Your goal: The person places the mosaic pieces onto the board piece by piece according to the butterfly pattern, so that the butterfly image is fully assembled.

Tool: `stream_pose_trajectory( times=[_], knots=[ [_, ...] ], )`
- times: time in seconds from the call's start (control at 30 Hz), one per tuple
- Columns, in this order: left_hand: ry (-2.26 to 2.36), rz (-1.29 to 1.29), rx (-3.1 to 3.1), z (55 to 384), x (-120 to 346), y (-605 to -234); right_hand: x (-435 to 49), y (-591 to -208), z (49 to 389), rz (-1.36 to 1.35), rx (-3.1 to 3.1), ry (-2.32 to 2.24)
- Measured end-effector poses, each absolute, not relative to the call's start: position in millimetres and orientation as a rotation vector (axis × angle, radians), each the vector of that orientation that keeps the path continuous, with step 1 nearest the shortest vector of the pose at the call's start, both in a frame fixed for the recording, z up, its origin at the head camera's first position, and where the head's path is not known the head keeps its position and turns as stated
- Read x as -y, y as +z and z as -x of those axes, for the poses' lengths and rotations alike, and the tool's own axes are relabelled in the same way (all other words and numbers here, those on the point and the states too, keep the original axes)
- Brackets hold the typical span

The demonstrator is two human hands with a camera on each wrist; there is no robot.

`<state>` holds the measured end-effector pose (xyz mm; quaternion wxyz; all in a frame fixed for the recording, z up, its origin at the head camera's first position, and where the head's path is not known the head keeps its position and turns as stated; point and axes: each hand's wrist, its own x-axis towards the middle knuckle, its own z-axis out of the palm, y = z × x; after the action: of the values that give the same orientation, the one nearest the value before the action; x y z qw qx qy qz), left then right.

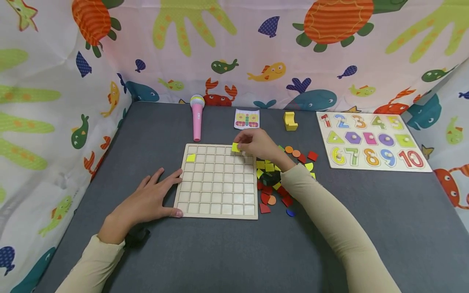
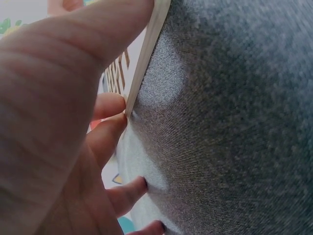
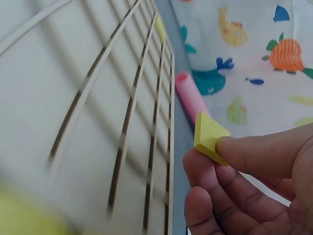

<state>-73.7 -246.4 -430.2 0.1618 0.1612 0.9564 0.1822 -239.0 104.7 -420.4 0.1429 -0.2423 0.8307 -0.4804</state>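
"Right hand [image 1: 261,145]: fingers?"

"Pinching a yellow piece [image 3: 210,137] against the thumb; piece tilted, sides nearly equal, narrow edge facing the grid board [image 1: 218,187] below."

"Left hand [image 1: 144,201]?"

"Fingers spread, unclenched, touching the board's edge. A second yellow piece [image 1: 191,158] lies on the board, left of the pinching fingers."

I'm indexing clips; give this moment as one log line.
left hand: touches board; right hand: pinches yellow tile near board's far edge; tile pile: right of board
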Motion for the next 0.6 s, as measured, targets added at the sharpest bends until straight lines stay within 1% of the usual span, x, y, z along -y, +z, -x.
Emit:
stream_pose_trajectory(
  times=[0.27, 0.6],
  knots=[
    [0.517, -0.447, -2.726, 73.7, 245.7, -431.2, -58.9, -425.6, 236.5, 0.736, -2.373, -1.451],
    [0.521, -0.458, -2.730, 74.8, 246.8, -432.8, -15.2, -433.2, 230.3, 0.808, -2.461, -1.351]
  ],
)
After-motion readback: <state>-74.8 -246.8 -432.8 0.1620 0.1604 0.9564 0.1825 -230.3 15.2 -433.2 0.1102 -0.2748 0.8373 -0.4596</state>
